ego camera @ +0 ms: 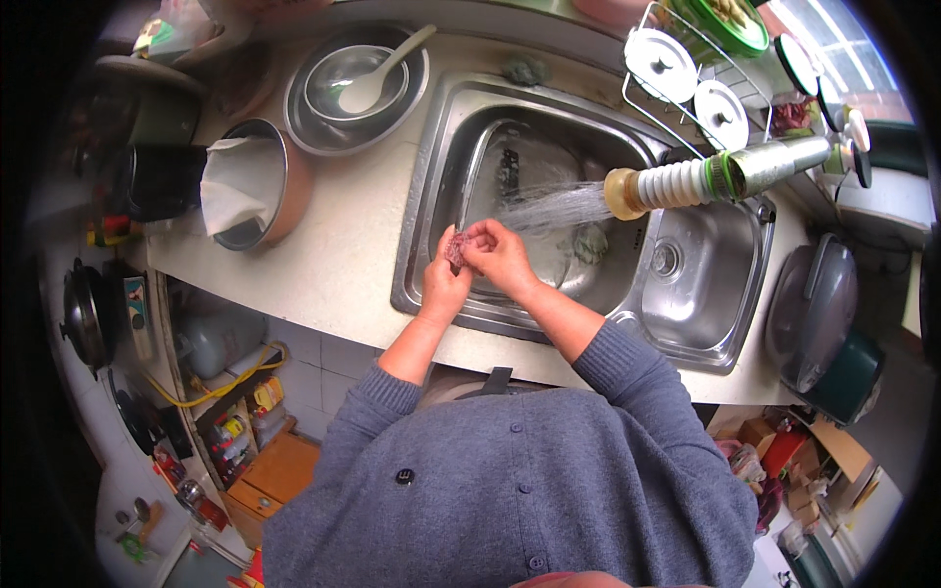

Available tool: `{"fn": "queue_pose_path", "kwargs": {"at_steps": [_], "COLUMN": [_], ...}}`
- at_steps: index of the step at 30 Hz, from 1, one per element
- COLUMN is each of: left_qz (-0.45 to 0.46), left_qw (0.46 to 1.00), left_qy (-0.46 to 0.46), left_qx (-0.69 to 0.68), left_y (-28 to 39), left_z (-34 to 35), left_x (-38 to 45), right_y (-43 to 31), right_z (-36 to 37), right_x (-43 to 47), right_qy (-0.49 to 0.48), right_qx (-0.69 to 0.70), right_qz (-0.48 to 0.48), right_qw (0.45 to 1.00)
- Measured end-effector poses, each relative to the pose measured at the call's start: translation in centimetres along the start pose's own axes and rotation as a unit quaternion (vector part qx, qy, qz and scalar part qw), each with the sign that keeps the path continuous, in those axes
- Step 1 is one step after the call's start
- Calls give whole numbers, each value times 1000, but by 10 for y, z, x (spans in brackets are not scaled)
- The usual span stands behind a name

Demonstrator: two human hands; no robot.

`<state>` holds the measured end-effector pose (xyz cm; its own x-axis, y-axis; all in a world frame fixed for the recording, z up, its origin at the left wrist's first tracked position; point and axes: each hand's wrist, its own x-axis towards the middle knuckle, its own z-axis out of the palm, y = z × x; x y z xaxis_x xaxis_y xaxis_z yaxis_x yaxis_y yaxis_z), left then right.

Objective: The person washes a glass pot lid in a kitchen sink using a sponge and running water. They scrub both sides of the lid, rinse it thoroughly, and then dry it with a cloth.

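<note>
Over the near left part of the large steel sink basin, my left hand and my right hand meet at the fingertips. Between them they pinch a small reddish, wet-looking thing. Fingers cover part of it, and I cannot tell what it is. Water sprays leftward from the white ribbed faucet extension, behind my right hand. Inside the basin, right of my hands, lies a pale greenish clump, perhaps a scouring pad.
A smaller sink bowl adjoins on the right. On the left counter stand nested steel bowls with a white ladle, and a pot with a pale cloth. A wire rack holds white lids behind the faucet.
</note>
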<state>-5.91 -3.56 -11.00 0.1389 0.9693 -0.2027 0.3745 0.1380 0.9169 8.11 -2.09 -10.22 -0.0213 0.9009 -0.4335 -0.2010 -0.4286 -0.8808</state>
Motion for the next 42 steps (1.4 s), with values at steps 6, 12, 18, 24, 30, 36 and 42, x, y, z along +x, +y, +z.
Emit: {"fn": "queue_pose_path", "kwargs": {"at_steps": [6, 12, 18, 24, 30, 36, 42], "left_qz": [28, 13, 41, 33, 2, 33, 11], "left_qw": [998, 996, 998, 997, 998, 999, 999], "left_qy": [-23, -40, -30, -34, -37, -27, -34], "left_qx": [-55, -77, 42, -60, -53, -14, -39], "left_y": [-9, 8, 17, 13, 14, 10, 7], "left_z": [2, 3, -3, 1, 1, 4, 1], "left_x": [-5, -7, -5, -8, -3, -4, -8], "right_y": [-49, -82, -31, -73, -79, -89, -48], "right_z": [4, -19, 18, -3, -19, -31, -1], "right_x": [53, 123, 22, 92, 154, 158, 120], "right_qy": [181, 309, 155, 291, 330, 400, 275], "right_qx": [-44, -148, -172, -152, 58, -30, -129], "right_qz": [-40, -95, -90, -116, -72, -54, -97], "right_qw": [982, 935, 969, 937, 939, 914, 948]}}
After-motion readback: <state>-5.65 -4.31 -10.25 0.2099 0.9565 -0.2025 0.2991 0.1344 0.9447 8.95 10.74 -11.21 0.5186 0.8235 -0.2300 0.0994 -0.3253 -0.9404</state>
